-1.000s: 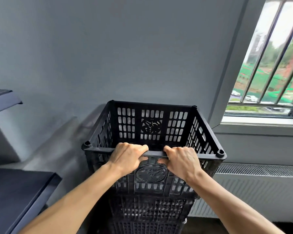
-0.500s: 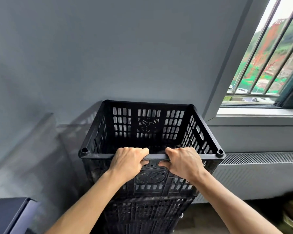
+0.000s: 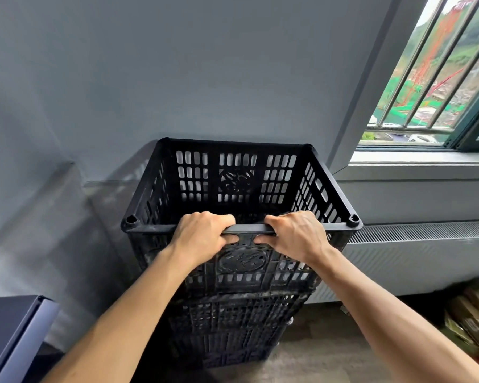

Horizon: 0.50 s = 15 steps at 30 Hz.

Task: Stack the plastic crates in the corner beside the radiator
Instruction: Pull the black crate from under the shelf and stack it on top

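Observation:
A black slatted plastic crate (image 3: 327, 186) sits on top of a stack of black crates (image 3: 233, 322) in the corner, against the grey wall and left of the white radiator (image 3: 426, 252). My left hand (image 3: 202, 239) grips the near rim of the top crate, fingers curled over it. My right hand (image 3: 296, 236) grips the same rim just to the right. The inside of the top crate looks empty. The lowest part of the stack reaches the floor and is partly hidden by my arms.
A barred window (image 3: 437, 87) and its sill are above the radiator. A dark blue cabinet edge (image 3: 14, 335) stands at the lower left. Cardboard packages (image 3: 473, 316) lie on the floor at the lower right. Bare floor shows in front of the radiator.
My view has shifted right and down, so the blue shelf at left has mostly left the frame. Both hands keep the same grip on the crate rim.

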### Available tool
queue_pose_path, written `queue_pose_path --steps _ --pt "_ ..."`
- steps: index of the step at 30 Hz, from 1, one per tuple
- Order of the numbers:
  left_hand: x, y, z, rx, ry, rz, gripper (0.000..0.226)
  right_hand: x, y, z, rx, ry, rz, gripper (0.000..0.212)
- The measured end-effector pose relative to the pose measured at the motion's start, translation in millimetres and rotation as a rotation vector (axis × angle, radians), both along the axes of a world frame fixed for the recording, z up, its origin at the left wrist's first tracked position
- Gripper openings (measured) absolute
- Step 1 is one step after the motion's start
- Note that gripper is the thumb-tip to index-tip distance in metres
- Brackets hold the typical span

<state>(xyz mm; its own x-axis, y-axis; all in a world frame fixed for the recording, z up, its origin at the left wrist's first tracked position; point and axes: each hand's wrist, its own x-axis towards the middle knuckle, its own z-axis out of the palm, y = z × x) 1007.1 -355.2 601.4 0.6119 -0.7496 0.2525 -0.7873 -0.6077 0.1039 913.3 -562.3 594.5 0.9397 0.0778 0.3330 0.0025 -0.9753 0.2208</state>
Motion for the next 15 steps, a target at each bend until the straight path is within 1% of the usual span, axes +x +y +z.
queue_pose_path --steps 3,5,8,11,15 --pt "7.0 22.2 7.8 0.117 0.042 0.071 0.041 -3.0 0.2 -1.1 0.02 0.018 0.015 0.056" --pt "6.1 37.5 7.7 0.157 0.034 0.071 0.05 -6.2 4.5 -2.8 0.023 0.014 0.046 0.057" --pt "0.8 43.7 6.4 0.158 0.001 0.033 0.054 -9.5 8.4 -4.0 0.022 -0.006 0.062 0.056" --pt "-5.0 46.5 6.9 0.15 -0.006 0.027 0.052 -12.7 10.5 -2.6 0.033 0.009 0.075 0.054" --pt "-11.7 52.1 2.9 0.138 -0.025 0.033 0.052 -17.1 14.2 -3.0 0.032 -0.021 0.082 0.052"
